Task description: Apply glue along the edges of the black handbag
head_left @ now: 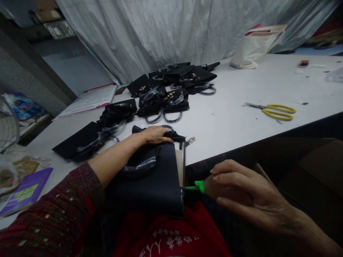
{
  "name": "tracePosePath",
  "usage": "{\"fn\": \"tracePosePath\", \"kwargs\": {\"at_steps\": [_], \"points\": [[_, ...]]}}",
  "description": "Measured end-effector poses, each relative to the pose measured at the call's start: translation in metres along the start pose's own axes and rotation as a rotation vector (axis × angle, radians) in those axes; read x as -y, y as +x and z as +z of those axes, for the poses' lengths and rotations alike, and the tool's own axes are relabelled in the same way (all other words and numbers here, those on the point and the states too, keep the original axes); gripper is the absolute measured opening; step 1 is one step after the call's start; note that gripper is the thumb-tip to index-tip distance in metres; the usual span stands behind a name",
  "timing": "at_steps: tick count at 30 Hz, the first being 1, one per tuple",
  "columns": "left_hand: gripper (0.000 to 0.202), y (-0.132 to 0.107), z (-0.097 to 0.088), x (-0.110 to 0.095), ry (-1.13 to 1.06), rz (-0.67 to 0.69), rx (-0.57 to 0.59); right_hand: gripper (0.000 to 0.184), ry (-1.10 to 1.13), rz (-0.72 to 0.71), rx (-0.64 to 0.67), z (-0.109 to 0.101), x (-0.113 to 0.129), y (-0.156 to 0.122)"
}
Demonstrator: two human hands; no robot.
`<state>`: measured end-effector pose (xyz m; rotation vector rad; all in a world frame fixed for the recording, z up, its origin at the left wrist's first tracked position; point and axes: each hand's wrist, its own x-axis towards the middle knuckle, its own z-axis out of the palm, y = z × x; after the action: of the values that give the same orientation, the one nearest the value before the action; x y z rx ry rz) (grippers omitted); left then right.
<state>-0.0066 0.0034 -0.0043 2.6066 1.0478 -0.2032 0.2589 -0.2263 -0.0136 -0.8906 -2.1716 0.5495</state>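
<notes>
A black handbag lies across my lap and the table's front edge, its open side edge facing right. My left hand grips the folded black material at the bag's upper part, fingers closed on it. One bag handle is wrapped in clear plastic. A metal clasp piece sticks out at the upper right corner. My right hand is wrapped around a brownish squeeze bottle with a green nozzle. The nozzle's thin tip reaches the bag's right edge near its lower corner.
Several black handbags with plastic-wrapped handles lie behind the left hand. Yellow-handled scissors rest on the white table at right. A cream cloth bag stands at the back; a purple booklet lies at left.
</notes>
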Motion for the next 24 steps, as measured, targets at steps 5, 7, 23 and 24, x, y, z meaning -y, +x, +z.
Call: {"fn": "tracePosePath", "kwargs": {"at_steps": [5, 7, 23, 24], "points": [[0.049, 0.0001, 0.0007, 0.0022, 0.002, -0.019, 0.004, 0.027, 0.049, 0.012, 0.011, 0.0015, 0.0012, 0.0019], [0.047, -0.0005, 0.0, 0.0019, 0.0, -0.023, 0.007, 0.027, 0.029, 0.025, -0.003, 0.0019, 0.0022, 0.0025], [0.046, -0.0055, -0.0018, 0.001, -0.032, -0.004, -0.036, 0.021, 0.052, 0.088, -0.083, 0.0015, 0.0034, 0.0022], [0.046, -0.006, -0.0024, 0.0005, -0.029, -0.01, -0.035, 0.021, 0.043, 0.092, -0.117, 0.0015, 0.0025, 0.0016]]}}
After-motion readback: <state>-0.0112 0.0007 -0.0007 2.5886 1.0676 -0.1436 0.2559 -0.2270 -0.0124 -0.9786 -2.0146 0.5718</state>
